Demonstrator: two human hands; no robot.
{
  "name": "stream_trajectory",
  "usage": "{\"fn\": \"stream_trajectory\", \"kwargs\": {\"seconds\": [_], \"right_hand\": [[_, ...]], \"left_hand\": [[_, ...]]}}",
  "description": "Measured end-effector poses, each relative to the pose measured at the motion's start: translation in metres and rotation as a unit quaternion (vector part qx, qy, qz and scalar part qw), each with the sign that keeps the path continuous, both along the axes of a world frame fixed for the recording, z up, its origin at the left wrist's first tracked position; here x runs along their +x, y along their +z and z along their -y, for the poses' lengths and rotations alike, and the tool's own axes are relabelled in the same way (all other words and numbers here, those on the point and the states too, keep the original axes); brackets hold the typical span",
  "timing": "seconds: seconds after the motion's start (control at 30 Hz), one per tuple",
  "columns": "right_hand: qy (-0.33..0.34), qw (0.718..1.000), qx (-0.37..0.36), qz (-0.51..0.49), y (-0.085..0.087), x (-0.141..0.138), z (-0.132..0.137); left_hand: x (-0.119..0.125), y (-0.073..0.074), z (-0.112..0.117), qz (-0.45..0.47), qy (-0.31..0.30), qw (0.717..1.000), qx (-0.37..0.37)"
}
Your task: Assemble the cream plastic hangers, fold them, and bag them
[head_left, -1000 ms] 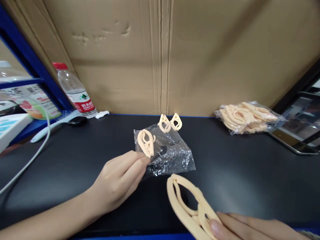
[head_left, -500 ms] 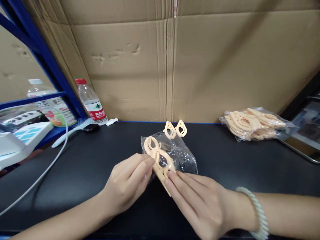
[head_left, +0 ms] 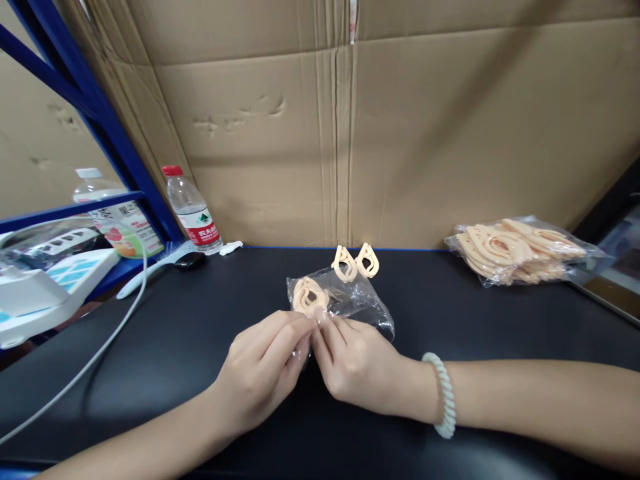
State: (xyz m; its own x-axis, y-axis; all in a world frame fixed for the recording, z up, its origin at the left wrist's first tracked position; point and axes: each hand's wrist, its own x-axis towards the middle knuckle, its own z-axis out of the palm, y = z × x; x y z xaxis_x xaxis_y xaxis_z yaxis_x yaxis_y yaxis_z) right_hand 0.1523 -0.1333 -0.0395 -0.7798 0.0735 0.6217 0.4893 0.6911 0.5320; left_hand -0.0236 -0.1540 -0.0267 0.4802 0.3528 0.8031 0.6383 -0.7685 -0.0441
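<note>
A clear plastic bag (head_left: pixel 367 303) lies on the black tabletop with a beige plastic piece, which looks like a folding hanger (head_left: pixel 306 295), at its left side. My left hand (head_left: pixel 267 360) is closed, thumb and fingers pinching the near edge of the bag. Right beside it, my right hand (head_left: pixel 357 360) pinches the same edge, and the fingertips of both hands meet just below the hanger. The fingers hide the hanger's near end. Behind the bag lies another beige folding hanger (head_left: pixel 367 261), its two looped halves side by side, touching or close to the bag's far edge.
A filled bag of beige hangers (head_left: pixel 505 247) lies at the back right, next to a phone-like slab (head_left: pixel 610 300). At the back left stand a water bottle (head_left: pixel 197 217) and a brush (head_left: pixel 155 270). A white cable (head_left: pixel 120 323) crosses the left side. Cardboard (head_left: pixel 250 133) walls the back.
My right hand has drawn in left and now pinches beside my left hand, instead of pressing along the hanger with extended fingers. Less of the hanger shows. The view has shifted slightly.
</note>
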Motion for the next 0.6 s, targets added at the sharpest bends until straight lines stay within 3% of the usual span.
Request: {"fn": "stream_trajectory", "kwargs": {"seconds": [0.23,0.4,0.6], "right_hand": [[-0.029,0.998,-0.062,0.012,-0.018,-0.008,-0.01],[-0.049,0.992,-0.105,0.045,-0.02,-0.008,-0.012],[-0.074,0.983,-0.167,0.035,-0.015,0.018,0.033]], "left_hand": [[-0.003,-0.001,0.001,-0.012,-0.016,0.999,-0.042],[-0.004,-0.003,0.001,-0.02,-0.016,0.999,-0.046],[-0.005,-0.002,0.002,-0.015,0.006,0.998,-0.059]]}}
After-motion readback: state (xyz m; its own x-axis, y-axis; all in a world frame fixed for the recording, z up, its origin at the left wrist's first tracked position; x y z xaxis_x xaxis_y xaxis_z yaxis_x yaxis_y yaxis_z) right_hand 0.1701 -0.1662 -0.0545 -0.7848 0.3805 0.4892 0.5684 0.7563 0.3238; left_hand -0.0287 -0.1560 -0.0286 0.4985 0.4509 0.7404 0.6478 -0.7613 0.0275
